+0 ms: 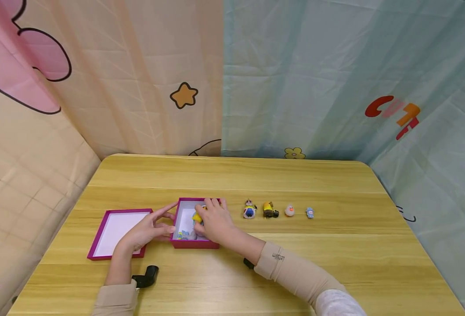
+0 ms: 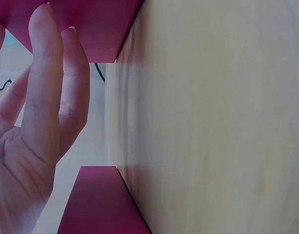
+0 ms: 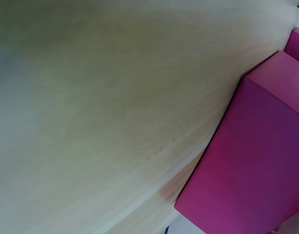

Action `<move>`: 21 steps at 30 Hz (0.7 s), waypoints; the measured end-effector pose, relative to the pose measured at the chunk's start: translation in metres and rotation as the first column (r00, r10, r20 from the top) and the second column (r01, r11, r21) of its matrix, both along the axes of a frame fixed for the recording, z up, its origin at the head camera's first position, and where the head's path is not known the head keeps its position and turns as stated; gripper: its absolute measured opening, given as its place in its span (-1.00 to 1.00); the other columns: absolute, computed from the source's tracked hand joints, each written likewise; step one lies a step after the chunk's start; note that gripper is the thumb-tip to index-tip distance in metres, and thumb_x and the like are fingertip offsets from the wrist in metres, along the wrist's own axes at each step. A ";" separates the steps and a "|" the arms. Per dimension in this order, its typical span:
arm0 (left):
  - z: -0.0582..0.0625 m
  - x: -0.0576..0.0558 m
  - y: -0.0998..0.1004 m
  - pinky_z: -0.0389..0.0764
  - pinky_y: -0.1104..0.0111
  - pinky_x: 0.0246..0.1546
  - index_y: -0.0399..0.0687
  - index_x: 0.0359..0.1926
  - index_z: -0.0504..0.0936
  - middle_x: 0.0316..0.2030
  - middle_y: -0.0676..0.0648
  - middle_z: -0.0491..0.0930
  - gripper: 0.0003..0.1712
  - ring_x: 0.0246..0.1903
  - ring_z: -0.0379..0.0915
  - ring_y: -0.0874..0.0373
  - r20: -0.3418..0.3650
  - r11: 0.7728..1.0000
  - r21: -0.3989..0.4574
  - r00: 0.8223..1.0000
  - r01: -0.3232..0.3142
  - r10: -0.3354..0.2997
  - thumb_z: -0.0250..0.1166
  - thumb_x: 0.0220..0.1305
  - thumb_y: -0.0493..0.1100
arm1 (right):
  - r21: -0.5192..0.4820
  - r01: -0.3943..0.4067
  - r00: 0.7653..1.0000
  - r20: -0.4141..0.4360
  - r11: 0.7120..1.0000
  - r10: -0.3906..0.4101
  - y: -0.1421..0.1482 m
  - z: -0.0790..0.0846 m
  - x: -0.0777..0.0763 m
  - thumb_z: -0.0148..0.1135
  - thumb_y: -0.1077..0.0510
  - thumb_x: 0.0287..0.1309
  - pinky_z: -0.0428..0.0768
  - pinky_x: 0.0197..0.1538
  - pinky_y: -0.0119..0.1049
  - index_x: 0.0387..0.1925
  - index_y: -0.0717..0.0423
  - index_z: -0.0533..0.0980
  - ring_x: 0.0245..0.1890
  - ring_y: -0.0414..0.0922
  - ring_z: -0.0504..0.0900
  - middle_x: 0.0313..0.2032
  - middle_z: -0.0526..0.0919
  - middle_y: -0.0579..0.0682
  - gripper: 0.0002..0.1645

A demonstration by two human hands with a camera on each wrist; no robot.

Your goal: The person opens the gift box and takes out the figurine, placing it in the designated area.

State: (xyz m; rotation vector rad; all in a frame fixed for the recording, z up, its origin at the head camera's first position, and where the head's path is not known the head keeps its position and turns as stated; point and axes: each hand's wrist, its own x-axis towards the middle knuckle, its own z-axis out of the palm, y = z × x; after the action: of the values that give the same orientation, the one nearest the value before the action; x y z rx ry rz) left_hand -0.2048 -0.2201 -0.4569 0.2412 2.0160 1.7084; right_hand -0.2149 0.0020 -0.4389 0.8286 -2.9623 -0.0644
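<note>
A magenta box point(image 1: 196, 244) with a white inside stands on the table. At its left wall is my left hand point(image 1: 147, 228), fingers and thumb spread and fairly straight against the side; the left wrist view shows its fingertips at the box's outer wall point(image 2: 98, 36). My right hand point(image 1: 216, 221) reaches over the right rim into the box, fingers bent around a yellow and blue toy figure point(image 1: 197, 217), which they partly cover. Small blue and grey toys point(image 1: 183, 235) lie in the box's front left corner. In the right wrist view the box's wall point(image 3: 252, 161) hides the fingers.
Left of the box lies its magenta lid point(image 1: 125, 226), white inside up. To the right stand a row of toys: a yellow figure with blue point(image 1: 250, 210), a yellow and brown figure point(image 1: 268, 210), a pale duck point(image 1: 289, 210) and a small blue figure point(image 1: 309, 213).
</note>
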 end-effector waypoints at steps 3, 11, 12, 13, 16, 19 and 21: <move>0.000 0.000 0.000 0.60 0.16 -0.15 -0.03 0.40 0.03 0.12 -0.35 0.16 -0.13 -0.16 0.53 -0.06 -0.001 1.000 0.002 1.000 0.003 -0.003 0.28 0.15 -0.19 | -0.005 -0.007 1.000 -0.012 1.000 0.007 0.000 -0.001 -0.001 -0.01 -0.24 0.13 0.26 0.13 -0.09 0.06 -0.17 0.41 0.03 -0.08 0.34 0.00 0.41 -0.04 -0.50; 0.001 0.001 0.000 0.59 0.14 -0.15 -0.05 0.40 0.01 0.13 -0.37 0.13 -0.13 -0.16 0.52 -0.08 -0.003 1.000 0.017 1.000 0.016 -0.016 0.27 0.16 -0.20 | -0.004 -0.032 0.999 -0.031 0.999 0.032 0.000 0.000 -0.001 0.01 -0.24 0.12 0.27 0.10 -0.09 0.08 -0.22 0.41 0.03 -0.08 0.35 0.00 0.42 -0.04 -0.49; 0.001 0.001 0.000 0.59 0.14 -0.15 -0.05 0.40 0.01 0.13 -0.37 0.13 -0.13 -0.16 0.52 -0.08 -0.002 1.000 0.017 1.000 0.016 -0.016 0.27 0.16 -0.20 | -0.005 -0.035 0.999 -0.033 0.999 0.035 0.000 0.000 -0.001 0.01 -0.24 0.11 0.27 0.10 -0.09 0.08 -0.22 0.41 0.03 -0.08 0.35 0.00 0.43 -0.04 -0.50; 0.001 0.001 0.000 0.59 0.14 -0.15 -0.05 0.40 0.01 0.13 -0.37 0.14 -0.14 -0.16 0.52 -0.09 -0.002 1.000 0.016 1.000 0.016 -0.016 0.27 0.17 -0.20 | -0.007 -0.037 0.999 -0.035 0.999 0.037 0.000 0.000 -0.001 0.02 -0.24 0.11 0.27 0.10 -0.09 0.08 -0.22 0.41 0.03 -0.08 0.35 0.00 0.43 -0.04 -0.50; 0.002 0.001 0.000 0.60 0.15 -0.15 -0.04 0.40 0.01 0.13 -0.37 0.14 -0.14 -0.16 0.52 -0.10 -0.003 1.000 0.011 1.000 0.013 -0.013 0.27 0.17 -0.20 | -0.011 -0.044 0.998 -0.040 0.999 0.044 0.000 0.000 -0.001 0.03 -0.24 0.10 0.28 0.11 -0.09 0.06 -0.23 0.41 0.03 -0.08 0.36 -0.01 0.43 -0.04 -0.51; 0.002 0.001 0.001 0.60 0.16 -0.15 -0.04 0.40 0.01 0.12 -0.37 0.15 -0.15 -0.16 0.52 -0.11 -0.004 1.000 0.009 1.000 0.012 -0.012 0.26 0.17 -0.21 | -0.016 -0.050 0.997 -0.052 0.999 0.049 0.000 0.000 0.000 0.05 -0.25 0.10 0.29 0.10 -0.09 0.05 -0.22 0.42 0.03 -0.08 0.38 -0.02 0.44 -0.04 -0.51; 0.002 0.001 0.001 0.60 0.15 -0.16 -0.05 0.40 0.01 0.12 -0.37 0.15 -0.15 -0.16 0.52 -0.11 -0.004 1.000 0.011 1.000 0.012 -0.012 0.26 0.17 -0.21 | -0.018 -0.052 0.997 -0.058 0.998 0.051 0.000 0.000 0.000 0.05 -0.25 0.10 0.29 0.10 -0.10 0.05 -0.22 0.42 0.02 -0.08 0.38 -0.03 0.44 -0.05 -0.52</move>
State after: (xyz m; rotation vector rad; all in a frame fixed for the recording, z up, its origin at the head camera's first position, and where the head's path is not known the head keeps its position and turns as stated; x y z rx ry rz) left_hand -0.2038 -0.2195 -0.4549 0.2598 2.0042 1.7129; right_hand -0.2146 0.0024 -0.4393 0.8850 -2.8811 -0.0557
